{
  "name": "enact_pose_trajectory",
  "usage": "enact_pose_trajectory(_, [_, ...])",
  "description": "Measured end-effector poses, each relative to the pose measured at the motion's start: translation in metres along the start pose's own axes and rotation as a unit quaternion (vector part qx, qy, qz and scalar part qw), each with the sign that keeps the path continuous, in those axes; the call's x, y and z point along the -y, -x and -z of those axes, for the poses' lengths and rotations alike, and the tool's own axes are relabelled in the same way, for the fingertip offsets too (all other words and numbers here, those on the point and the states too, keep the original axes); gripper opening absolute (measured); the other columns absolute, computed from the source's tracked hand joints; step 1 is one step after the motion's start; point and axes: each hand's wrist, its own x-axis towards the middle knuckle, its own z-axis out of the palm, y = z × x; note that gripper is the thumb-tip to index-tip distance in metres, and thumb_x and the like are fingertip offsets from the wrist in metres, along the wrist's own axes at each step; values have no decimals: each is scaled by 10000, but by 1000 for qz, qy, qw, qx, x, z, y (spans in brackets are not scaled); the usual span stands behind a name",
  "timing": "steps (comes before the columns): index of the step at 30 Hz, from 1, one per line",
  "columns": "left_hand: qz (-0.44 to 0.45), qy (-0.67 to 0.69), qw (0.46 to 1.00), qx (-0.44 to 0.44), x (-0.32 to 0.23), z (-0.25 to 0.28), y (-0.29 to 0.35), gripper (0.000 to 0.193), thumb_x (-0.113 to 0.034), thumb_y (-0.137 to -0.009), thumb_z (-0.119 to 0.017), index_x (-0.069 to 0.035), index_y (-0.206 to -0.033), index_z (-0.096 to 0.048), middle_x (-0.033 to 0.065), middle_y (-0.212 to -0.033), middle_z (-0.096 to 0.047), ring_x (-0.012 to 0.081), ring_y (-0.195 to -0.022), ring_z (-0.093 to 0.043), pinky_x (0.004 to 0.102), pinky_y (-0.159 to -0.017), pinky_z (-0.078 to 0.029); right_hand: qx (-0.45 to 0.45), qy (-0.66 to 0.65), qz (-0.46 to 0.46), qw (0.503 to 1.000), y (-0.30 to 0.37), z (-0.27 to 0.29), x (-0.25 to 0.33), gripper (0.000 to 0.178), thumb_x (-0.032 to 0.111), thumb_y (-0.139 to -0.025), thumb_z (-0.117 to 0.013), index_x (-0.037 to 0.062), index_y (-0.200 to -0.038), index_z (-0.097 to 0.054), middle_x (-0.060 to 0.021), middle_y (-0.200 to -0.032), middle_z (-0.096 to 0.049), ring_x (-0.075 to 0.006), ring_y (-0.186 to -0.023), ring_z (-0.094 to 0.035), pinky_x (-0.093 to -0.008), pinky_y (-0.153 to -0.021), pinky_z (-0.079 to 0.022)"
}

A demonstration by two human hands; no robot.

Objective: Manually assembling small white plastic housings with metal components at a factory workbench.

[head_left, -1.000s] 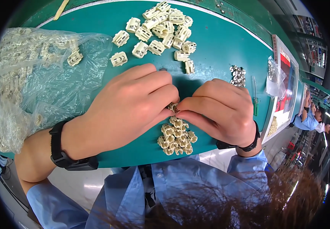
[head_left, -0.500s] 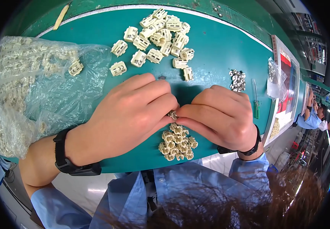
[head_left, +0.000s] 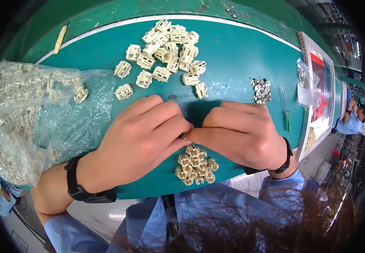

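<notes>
My left hand [head_left: 142,137] and my right hand [head_left: 243,137] meet over the mat, thumbs and fingertips pinched together. Between them they hold a small metal-looking part [head_left: 185,136]; only a shiny sliver of it shows, the fingers covering the rest. Just below the fingertips, nearest to me, lies a heap of small cream ring-like plastic pieces [head_left: 196,165]. Beyond my hands, larger cream slotted plastic housings [head_left: 161,74] are spread in a loose pile. A cluster of small shiny metal pieces [head_left: 261,90] sits past my right hand.
A clear plastic bag [head_left: 13,122] full of cream parts covers the left of the green mat [head_left: 233,55]. On the right are a green-handled screwdriver [head_left: 287,121], a small clear bag [head_left: 309,86] and a framed sheet [head_left: 323,84]. A wooden stick [head_left: 60,39] rests at far left.
The view has shifted, so the mat and its things sit slightly lower. Both hands still pinch at the same spot, and less of the held part shows between the fingertips.
</notes>
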Motion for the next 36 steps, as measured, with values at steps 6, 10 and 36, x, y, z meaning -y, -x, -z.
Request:
enact_pose_trajectory(6, [9,-2,1000,17,0,3,-1,297,-109,-787,-958,-78,-1028,-788,40,-1025,-714,285,-897,-652,407,-778,-566,-4,-8,-2,1000,0,0,-2,274,80,-722,-885,51,-993,-865,-21,-853,-658,-182,-663,-614,-341,-519,-472])
enact_pose_trajectory(10, [9,-4,1000,22,-1,5,-1,308,-100,-778,-960,-75,-1033,-790,44,-1029,-718,287,-897,-654,406,-775,-561,5,-1,-14,1000,1,2,1,262,96,-735,-877,67,-995,-875,-9,-856,-658,-170,-668,-611,-333,-523,-476])
enact_pose_trajectory(36, [12,13,999,30,0,7,-3,308,-67,-768,-972,-55,-999,-767,75,-1029,-728,313,-889,-653,417,-762,-545,2,-32,-20,999,-1,0,-1,248,75,-769,-889,94,-1016,-884,2,-850,-639,-175,-681,-618,-343,-544,-480])
